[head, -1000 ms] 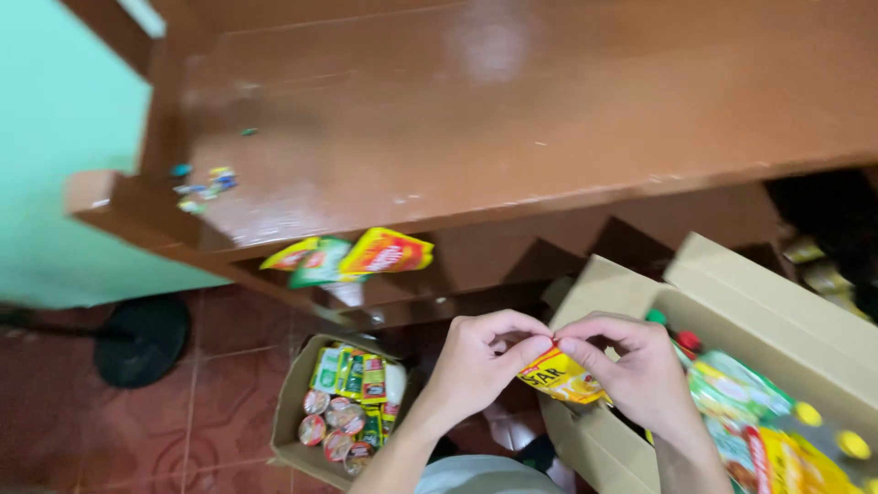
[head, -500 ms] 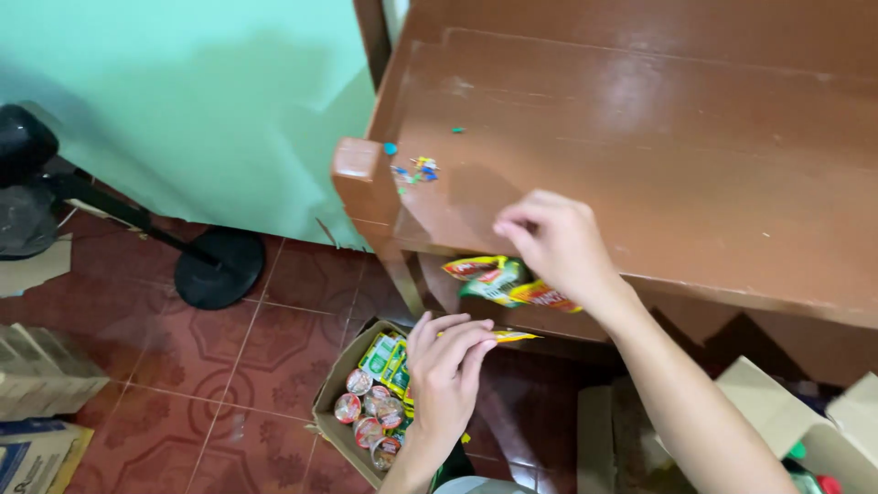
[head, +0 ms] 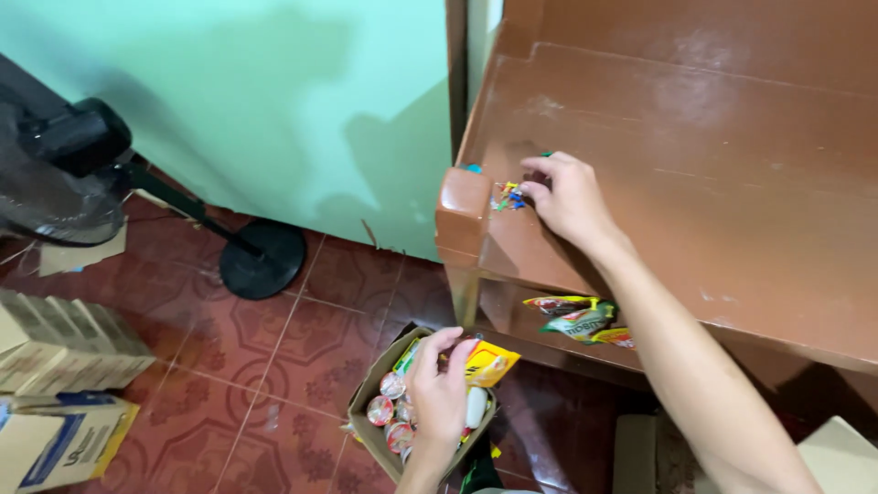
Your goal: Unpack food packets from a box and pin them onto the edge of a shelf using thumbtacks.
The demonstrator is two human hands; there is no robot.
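right hand [head: 565, 195]: reaching across the brown counter [head: 713, 183], fingertips pinching into a scatter of small coloured pins [head: 508, 196] – cannot tell if one is already gripped
pins: lying at the counter's near-left corner, just left of the right fingertips, touching them
left hand [head: 441, 393]: hanging low over the floor, grasping a yellow snack packet [head: 488, 363] by one end
packet: long axis running out to the right of the left hand, above the open cardboard box [head: 370, 398] of small cups
nearer hand: right – left is well below the counter
shelf below: more packets [head: 578, 318] lying under the right forearm
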